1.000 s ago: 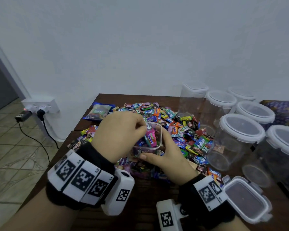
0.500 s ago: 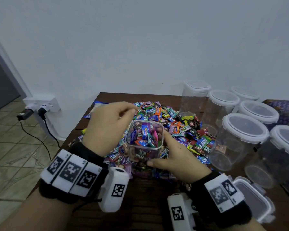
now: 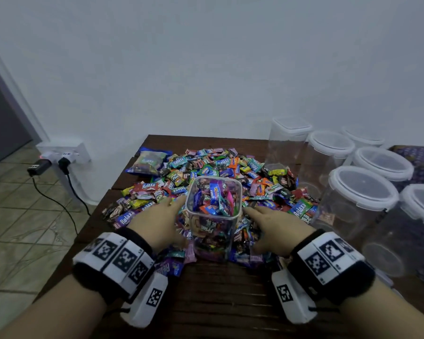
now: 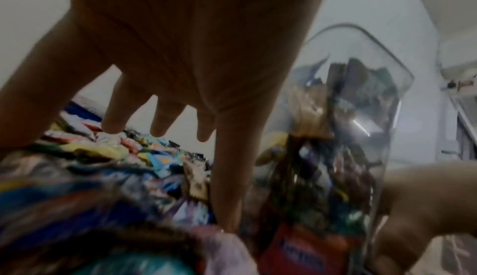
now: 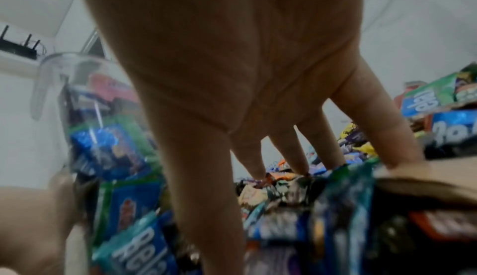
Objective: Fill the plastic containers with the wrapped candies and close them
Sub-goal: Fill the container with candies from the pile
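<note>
square clear container [image 3: 212,216] stands upright between the two hands, lidless, packed to the rim with wrapped candies; it sits at the near edge of the candy pile [image 3: 206,172] on the dark wooden table [image 3: 206,302]. left hand [image 3: 157,221] lies flat just left of it, fingers straight and spread over the pile, thumb down beside the container wall; whether the thumb touches the wall can't be told. left wrist view shows the same: fingers [image 4: 113,112] splayed, nothing gripped, container [image 4: 348,136] to its right. right hand [image 3: 272,226] mirrors it just right of the container, fingers straight, tips resting on candies, holding nothing; right wrist view shows fingers [image 5: 322,136] spread onto wrappers, container [image 5: 103,126] to its left.

readable writing: "relaxa" on many wrappers, blue ones left of the left hand, a green one right of the right hand, a teal one ahead of the container. a purple wrapper inside the container wall reads roughly "fruit", blurred. other labels too small.

beyond the left hand, a sealed blue candy bag [image 3: 148,162]. right of the right hand, empty clear jars with white lids [image 3: 360,189], one tall square lidded container [image 3: 289,143] farther back. wall socket with plugs [image 3: 64,157] far left of the left hand.
</note>
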A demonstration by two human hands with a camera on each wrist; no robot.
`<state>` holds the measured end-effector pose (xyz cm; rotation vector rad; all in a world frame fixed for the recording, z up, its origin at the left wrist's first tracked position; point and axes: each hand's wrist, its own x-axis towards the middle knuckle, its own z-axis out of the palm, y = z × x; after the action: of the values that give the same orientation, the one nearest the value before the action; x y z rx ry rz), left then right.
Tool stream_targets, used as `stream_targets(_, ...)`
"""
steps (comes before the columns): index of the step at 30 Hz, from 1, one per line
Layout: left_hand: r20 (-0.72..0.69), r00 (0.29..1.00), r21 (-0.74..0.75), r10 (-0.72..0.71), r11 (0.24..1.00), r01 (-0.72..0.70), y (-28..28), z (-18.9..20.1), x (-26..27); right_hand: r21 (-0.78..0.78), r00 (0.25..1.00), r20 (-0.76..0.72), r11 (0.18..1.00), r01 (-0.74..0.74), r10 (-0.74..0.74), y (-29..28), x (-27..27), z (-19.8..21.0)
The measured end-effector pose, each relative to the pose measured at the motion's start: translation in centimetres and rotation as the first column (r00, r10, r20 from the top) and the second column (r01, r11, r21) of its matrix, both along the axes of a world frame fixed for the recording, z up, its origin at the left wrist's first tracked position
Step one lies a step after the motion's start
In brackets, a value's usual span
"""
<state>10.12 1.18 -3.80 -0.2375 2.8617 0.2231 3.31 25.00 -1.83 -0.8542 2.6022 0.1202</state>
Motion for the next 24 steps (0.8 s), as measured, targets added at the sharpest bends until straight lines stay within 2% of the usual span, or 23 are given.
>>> stream_targets(3,0.147,0.989,-0.087,-0.012,0.996,0.025,0.3,-1.4,-0.1,0.051,0.997,-0.040,0.997,-0.056,0.059,-0.4,0.0,-0.6)
stream_targets(5,0.192,0.981,-0.118,0.002,0.993,0.021,0.3,-1.8,-0.1,0.057,0.996,-0.068,0.997,-0.059,0.063,-0.5,-0.2,-0.9)
stream_targets(9,0.129,0.991,-0.150,-0.020,0.988,0.040,0.5,-1.4,-0.3,0.075,0.995,-0.088,0.996,-0.047,0.054,-0.6,-0.3,-1.2)
stream_targets(13,0.081,0.996,-0.175,-0.039,0.983,0.053,0.9,-0.8,-0.4,0.022,0.993,-0.118,1.000,-0.022,0.024,-0.9,-0.3,-1.4)
stream_targets(19,0.045,0.999,-0.156,0.020,0.988,-0.012,0.8,-0.4,-0.4,-0.045,0.990,-0.142,0.999,0.016,-0.023,-1.0,-0.3,-1.2)
stream_targets(24,0.034,0.999,-0.129,0.033,0.991,-0.028,0.5,-0.2,-0.4,-0.039,0.985,-0.170,0.999,0.029,-0.035,-1.0,-0.4,-0.9)
